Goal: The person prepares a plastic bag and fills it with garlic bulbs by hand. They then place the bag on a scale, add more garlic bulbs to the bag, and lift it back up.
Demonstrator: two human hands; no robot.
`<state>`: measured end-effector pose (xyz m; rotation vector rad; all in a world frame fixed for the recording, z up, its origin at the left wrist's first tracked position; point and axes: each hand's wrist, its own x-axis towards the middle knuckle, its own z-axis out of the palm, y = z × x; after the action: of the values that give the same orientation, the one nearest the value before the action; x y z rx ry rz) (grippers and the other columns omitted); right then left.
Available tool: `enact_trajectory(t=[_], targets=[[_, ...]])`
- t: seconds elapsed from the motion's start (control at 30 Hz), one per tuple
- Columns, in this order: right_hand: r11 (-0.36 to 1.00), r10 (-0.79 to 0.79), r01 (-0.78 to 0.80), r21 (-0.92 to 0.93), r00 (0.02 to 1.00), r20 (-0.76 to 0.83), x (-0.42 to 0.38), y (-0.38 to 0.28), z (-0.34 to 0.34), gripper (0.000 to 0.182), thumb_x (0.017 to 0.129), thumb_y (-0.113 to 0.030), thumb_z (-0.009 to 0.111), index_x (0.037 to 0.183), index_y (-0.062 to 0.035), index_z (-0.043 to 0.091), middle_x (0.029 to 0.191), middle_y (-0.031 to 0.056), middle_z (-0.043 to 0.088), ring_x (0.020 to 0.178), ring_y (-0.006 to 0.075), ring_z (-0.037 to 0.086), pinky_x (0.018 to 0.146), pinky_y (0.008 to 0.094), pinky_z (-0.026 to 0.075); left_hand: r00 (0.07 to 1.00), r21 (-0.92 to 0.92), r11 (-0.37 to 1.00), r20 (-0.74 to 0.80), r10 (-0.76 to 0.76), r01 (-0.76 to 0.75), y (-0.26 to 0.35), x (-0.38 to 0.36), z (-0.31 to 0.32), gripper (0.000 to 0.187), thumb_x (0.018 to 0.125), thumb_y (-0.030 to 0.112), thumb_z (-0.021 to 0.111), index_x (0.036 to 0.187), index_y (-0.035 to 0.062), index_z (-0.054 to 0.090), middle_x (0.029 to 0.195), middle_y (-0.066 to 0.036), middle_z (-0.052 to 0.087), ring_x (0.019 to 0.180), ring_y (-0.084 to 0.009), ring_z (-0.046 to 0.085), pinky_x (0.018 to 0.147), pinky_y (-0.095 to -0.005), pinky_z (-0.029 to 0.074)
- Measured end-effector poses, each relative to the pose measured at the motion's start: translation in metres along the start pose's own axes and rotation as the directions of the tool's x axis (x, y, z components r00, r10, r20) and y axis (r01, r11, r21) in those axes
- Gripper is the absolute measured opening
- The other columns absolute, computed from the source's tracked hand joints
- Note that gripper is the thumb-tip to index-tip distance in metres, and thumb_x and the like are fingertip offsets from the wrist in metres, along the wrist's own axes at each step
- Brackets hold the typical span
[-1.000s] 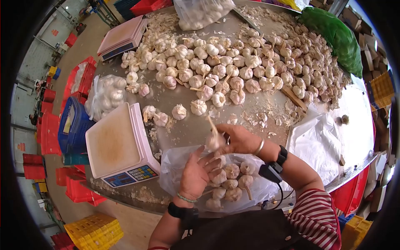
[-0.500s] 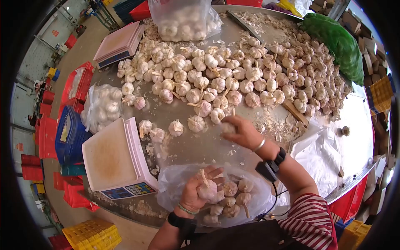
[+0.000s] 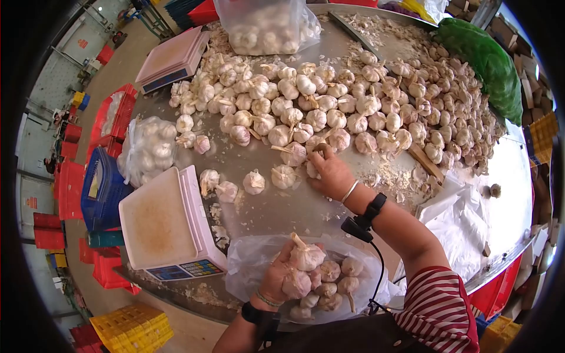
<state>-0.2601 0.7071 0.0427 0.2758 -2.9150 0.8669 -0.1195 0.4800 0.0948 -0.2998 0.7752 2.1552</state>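
My right hand (image 3: pixel 331 173) is stretched forward and away from my body, arm nearly straight, palm down, fingers (image 3: pixel 318 154) curled at the tips. A bangle and a dark band sit at that wrist, with a cord trailing back along the forearm; the upper arm wears a red-and-white striped sleeve. My left hand (image 3: pixel 281 277) is drawn in close to my chest, wrist bent, back of the hand up, fingers closed downward. A bead bracelet and a dark band circle that wrist.

Table (image 3: pixel 282 206): steel, round.
On it: loose garlic (image 3: pixel 329 100), two scales (image 3: pixel 165 220), garlic bags (image 3: pixel 265 26), skins (image 3: pixel 382 176).
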Motion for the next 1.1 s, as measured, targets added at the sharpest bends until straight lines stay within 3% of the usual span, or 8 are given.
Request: enact_trajectory(t=[0.13, 0.2, 0.37, 0.5, 0.6, 0.73, 0.97, 1.1], targets=[[0.823, 0.127, -0.214, 0.527, 0.972, 0.196, -0.018, -0.016, -0.03, 0.052, 0.076, -0.021, 0.068, 0.121, -0.0054, 0.045, 0.108, 0.0211, 0.057, 0.1, 0.0366, 0.058, 0.087, 0.041, 0.048, 0.994, 0.049, 0.995, -0.073, -0.086, 0.09, 0.007, 0.005, 0.002, 0.048, 0.096, 0.035, 0.045, 0.135, 0.0087, 0.039, 0.136, -0.021, 0.041, 0.096, -0.032, 0.06, 0.072, -0.0443, 0.054], [0.706, -0.063, -0.212, 0.676, 0.932, 0.357, -0.037, -0.045, -0.059, 0.055, 0.08, -0.029, 0.067, 0.123, -0.0035, 0.044, 0.107, 0.0241, 0.058, 0.099, 0.0359, 0.059, 0.087, 0.041, 0.047, 0.987, -0.307, 0.942, -0.04, -0.158, 0.138, 0.003, 0.006, 0.002, 0.063, 0.093, 0.05, 0.044, 0.132, 0.0009, 0.039, 0.135, -0.019, 0.043, 0.102, -0.0304, 0.059, 0.077, -0.044, 0.055], [0.549, -0.679, 0.219, 0.807, 0.68, 0.277, -0.053, -0.072, -0.057, 0.058, 0.087, -0.042, 0.06, 0.126, -0.0019, 0.047, 0.106, 0.0246, 0.059, 0.103, 0.0367, 0.058, 0.09, 0.0422, 0.046, 0.991, -0.244, 0.966, -0.081, -0.111, 0.088, -0.003, 0.005, -0.005, 0.076, 0.085, 0.065, 0.045, 0.122, -0.0007, 0.048, 0.129, -0.017, 0.049, 0.1, -0.0291, 0.061, 0.076, -0.0405, 0.057], [0.901, -0.122, 0.002, 0.434, 0.961, 0.249, -0.008, -0.043, -0.038, 0.047, 0.086, -0.032, 0.062, 0.12, -0.0008, 0.054, 0.106, 0.0214, 0.06, 0.096, 0.0388, 0.058, 0.083, 0.0423, 0.048, 0.984, -0.055, 0.983, 0.019, -0.176, 0.176, -0.003, -0.005, -0.023, 0.079, 0.079, 0.068, 0.05, 0.111, -0.0048, 0.053, 0.102, -0.019, 0.061, 0.09, -0.0287, 0.064, 0.078, -0.0402, 0.055], [1.0, -0.022, 0.021, -0.017, 0.996, -0.089, 0.028, -0.02, 0.003, 0.045, 0.077, -0.025, 0.069, 0.112, -0.0029, 0.052, 0.089, 0.0172, 0.061, 0.088, 0.0348, 0.059, 0.08, 0.043, 0.047, 0.98, 0.057, 0.978, -0.001, -0.2, 0.2, 0.011, -0.021, 0.009, 0.084, 0.075, 0.069, 0.056, 0.112, -0.0058, 0.051, 0.101, -0.019, 0.061, 0.084, -0.0306, 0.064, 0.072, -0.0428, 0.055], [0.972, 0.04, -0.035, -0.231, 0.999, 0.018, 0.048, -0.029, 0.016, 0.043, 0.073, -0.031, 0.071, 0.103, -0.0066, 0.052, 0.089, 0.0132, 0.062, 0.088, 0.0315, 0.059, 0.08, 0.0401, 0.046, 0.945, 0.022, 0.95, 0.096, -0.311, 0.311, -0.002, -0.044, -0.025, 0.087, 0.076, 0.07, 0.054, 0.118, -0.0056, 0.049, 0.109, -0.02, 0.058, 0.088, -0.0333, 0.063, 0.075, -0.0463, 0.055], [0.976, -0.007, 0.044, -0.215, 0.985, 0.17, 0.032, -0.037, -0.008, 0.057, 0.063, -0.027, 0.077, 0.11, -0.0074, 0.052, 0.101, 0.0139, 0.061, 0.1, 0.0317, 0.057, 0.083, 0.0402, 0.047, 0.984, 0.039, 0.984, -0.035, -0.172, 0.174, -0.003, -0.063, -0.011, 0.077, 0.082, 0.071, 0.04, 0.103, -0.002, 0.052, 0.094, -0.016, 0.059, 0.069, -0.0254, 0.064, 0.061, -0.034, 0.056], [0.853, -0.025, -0.066, 0.517, 0.985, 0.168, -0.019, -0.062, -0.044, 0.062, 0.064, -0.014, 0.076, 0.118, -0.0044, 0.047, 0.108, 0.015, 0.058, 0.098, 0.0282, 0.058, 0.083, 0.0347, 0.049, 0.985, -0.05, 0.987, -0.067, -0.159, 0.156, -0.002, -0.066, -0.007, 0.078, 0.086, 0.07, 0.033, 0.106, -0.0029, 0.054, 0.093, -0.017, 0.061, 0.066, -0.0257, 0.064, 0.058, -0.0329, 0.055]])
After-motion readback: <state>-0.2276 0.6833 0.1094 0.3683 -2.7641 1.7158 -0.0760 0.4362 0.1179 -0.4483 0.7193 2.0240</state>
